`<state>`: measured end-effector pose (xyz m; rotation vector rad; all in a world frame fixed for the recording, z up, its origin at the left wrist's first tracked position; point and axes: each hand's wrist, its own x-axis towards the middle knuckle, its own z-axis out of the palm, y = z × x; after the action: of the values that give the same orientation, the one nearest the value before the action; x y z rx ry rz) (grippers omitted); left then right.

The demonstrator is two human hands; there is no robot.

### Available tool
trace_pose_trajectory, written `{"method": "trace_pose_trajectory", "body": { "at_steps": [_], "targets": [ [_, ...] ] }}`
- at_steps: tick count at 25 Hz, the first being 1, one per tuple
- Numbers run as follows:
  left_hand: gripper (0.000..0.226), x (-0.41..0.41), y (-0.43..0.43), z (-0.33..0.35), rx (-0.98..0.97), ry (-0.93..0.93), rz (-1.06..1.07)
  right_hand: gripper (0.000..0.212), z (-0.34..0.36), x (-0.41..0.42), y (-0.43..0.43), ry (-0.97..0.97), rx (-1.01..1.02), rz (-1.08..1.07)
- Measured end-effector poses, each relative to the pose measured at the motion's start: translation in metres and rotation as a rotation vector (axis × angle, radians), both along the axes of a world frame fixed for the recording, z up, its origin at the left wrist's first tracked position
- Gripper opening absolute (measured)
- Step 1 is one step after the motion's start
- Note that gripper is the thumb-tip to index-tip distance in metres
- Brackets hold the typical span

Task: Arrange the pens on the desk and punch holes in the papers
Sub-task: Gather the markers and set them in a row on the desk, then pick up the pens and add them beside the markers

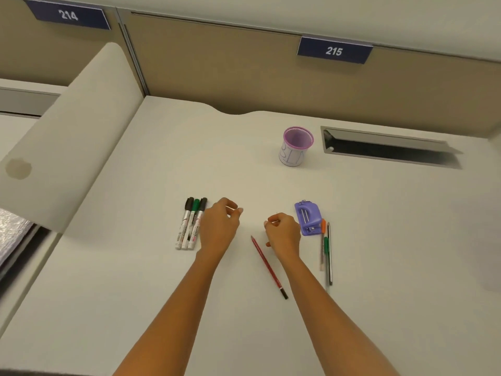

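We find the left hand (pixel 219 226) over the desk (pixel 135 294) with fingers loosely curled, thumb and forefinger tips near each other; we cannot tell whether anything thin is pinched between them. Its outer edge lies just beside three markers (pixel 189 225), which rest side by side, caps away from the person, two black and a green one between them.

The right hand (pixel 283 234) is curled more tightly, fingers folded toward the palm; we cannot tell if it grips anything. A red pencil (pixel 268 265) lies on the desk diagonally below this hand, its upper tip between the two wrists. Just to the right of the hand sits a purple hole punch (pixel 308 217). Beside and below the punch lie several pens (pixel 326 251) roughly parallel, one with an orange cap, one with green.

Farther back stands a purple mesh pen cup (pixel 296 146), upright, well apart from both hands. We see a cable slot (pixel 390 147) to its right.
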<state>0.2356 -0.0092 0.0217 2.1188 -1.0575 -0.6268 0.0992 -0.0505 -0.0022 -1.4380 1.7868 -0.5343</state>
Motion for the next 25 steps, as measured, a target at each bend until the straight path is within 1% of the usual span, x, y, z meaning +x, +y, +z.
{"method": "trace_pose_trajectory", "body": {
  "at_steps": [2, 5, 6, 8, 11, 14, 16, 19, 22, 25],
  "targets": [
    [0.018, -0.038, -0.006, -0.002, 0.041, 0.021, -0.118, 0.017, 0.004, -0.03, 0.0, 0.02, -0.034, -0.017],
    [0.018, -0.1, -0.011, -0.01, 0.111, 0.111, -0.281, 0.012, 0.002, -0.088, 0.003, 0.1, -0.073, -0.071],
    [0.018, -0.12, -0.012, -0.013, 0.137, 0.121, -0.318, 0.012, 0.0, -0.106, 0.005, 0.139, -0.06, -0.089],
    [0.02, -0.154, -0.013, -0.019, 0.192, 0.08, -0.369, 0.014, -0.006, -0.135, 0.008, 0.219, 0.001, -0.087],
    [0.009, -0.185, -0.014, -0.026, 0.266, -0.015, -0.364, 0.014, -0.013, -0.151, 0.01, 0.233, 0.074, -0.036],
    [0.013, -0.201, -0.018, -0.028, 0.291, -0.076, -0.331, 0.014, -0.016, -0.155, 0.006, 0.235, 0.072, 0.0],
    [0.017, -0.207, -0.022, -0.028, 0.304, -0.1, -0.317, 0.015, -0.016, -0.157, 0.003, 0.286, 0.084, 0.051],
    [0.018, -0.212, -0.026, -0.027, 0.35, -0.114, -0.284, 0.017, -0.017, -0.164, 0.001, 0.346, 0.118, 0.148],
    [0.016, -0.217, -0.028, -0.027, 0.387, -0.142, -0.255, 0.02, -0.016, -0.171, -0.002, 0.28, 0.156, 0.127],
    [0.012, -0.219, -0.029, -0.027, 0.393, -0.12, -0.229, 0.022, -0.015, -0.183, -0.007, 0.121, 0.178, 0.022]
  ]
}}
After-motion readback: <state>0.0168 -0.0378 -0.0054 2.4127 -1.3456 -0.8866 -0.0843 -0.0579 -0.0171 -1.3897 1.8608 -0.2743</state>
